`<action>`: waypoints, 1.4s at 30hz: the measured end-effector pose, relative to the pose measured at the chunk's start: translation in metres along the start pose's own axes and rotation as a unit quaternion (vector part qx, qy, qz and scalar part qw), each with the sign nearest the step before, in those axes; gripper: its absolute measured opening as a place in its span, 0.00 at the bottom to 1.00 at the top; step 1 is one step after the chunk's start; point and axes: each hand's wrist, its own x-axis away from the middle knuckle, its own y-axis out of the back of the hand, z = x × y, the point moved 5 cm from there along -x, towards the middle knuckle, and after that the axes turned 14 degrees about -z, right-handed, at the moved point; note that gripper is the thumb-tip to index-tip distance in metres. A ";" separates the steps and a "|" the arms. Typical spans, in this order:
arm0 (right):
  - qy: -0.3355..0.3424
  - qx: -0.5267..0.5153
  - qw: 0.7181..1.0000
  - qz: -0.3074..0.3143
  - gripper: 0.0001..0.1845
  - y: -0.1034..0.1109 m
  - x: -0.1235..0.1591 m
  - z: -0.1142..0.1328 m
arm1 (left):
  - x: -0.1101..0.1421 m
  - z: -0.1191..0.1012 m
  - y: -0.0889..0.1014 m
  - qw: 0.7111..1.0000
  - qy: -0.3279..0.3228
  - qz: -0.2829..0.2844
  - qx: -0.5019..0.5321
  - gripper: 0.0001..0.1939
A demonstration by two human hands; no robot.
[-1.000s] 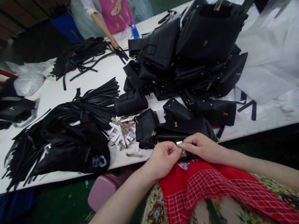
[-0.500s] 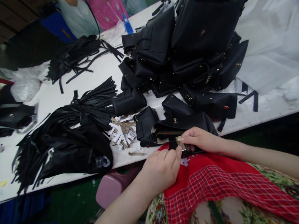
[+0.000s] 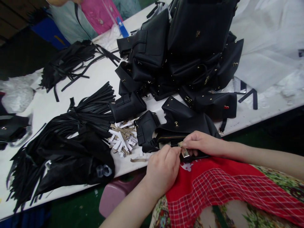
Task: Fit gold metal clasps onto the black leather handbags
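A black leather bag point(image 3: 182, 125) lies at the near edge of the white table point(image 3: 78, 79), partly over my red apron point(image 3: 213, 186). Its gold metal clasp point(image 3: 184, 151) sits between my two hands. My right hand point(image 3: 201, 143) has its fingers closed on the bag's flap beside the clasp. My left hand point(image 3: 163, 169) is curled into a loose fist, its fingertips pinched against the left side of the clasp.
A tall heap of black bags point(image 3: 190, 57) fills the table's middle. Bundles of black leather strips point(image 3: 71, 126) and white paper backing strips point(image 3: 122, 139) lie left. Another person in pink point(image 3: 99, 14) stands at the far side. A pink stool point(image 3: 116, 193) stands below.
The view has dipped and shifted slightly. My left hand has dropped a little and its fingers have curled tighter at the clasp; my right hand keeps its hold on the flap.
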 end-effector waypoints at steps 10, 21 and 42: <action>0.069 0.079 0.995 -0.009 0.28 0.001 0.002 0.002 | 0.001 0.028 -0.036 0.823 0.428 0.097 0.361 0.17; 0.216 0.104 0.962 0.130 0.26 -0.001 0.011 0.021 | 0.008 0.030 -0.058 0.736 0.499 0.074 0.452 0.18; 0.227 0.160 0.948 0.157 0.23 0.000 0.017 0.020 | 0.019 0.025 -0.064 0.661 0.546 0.053 0.512 0.20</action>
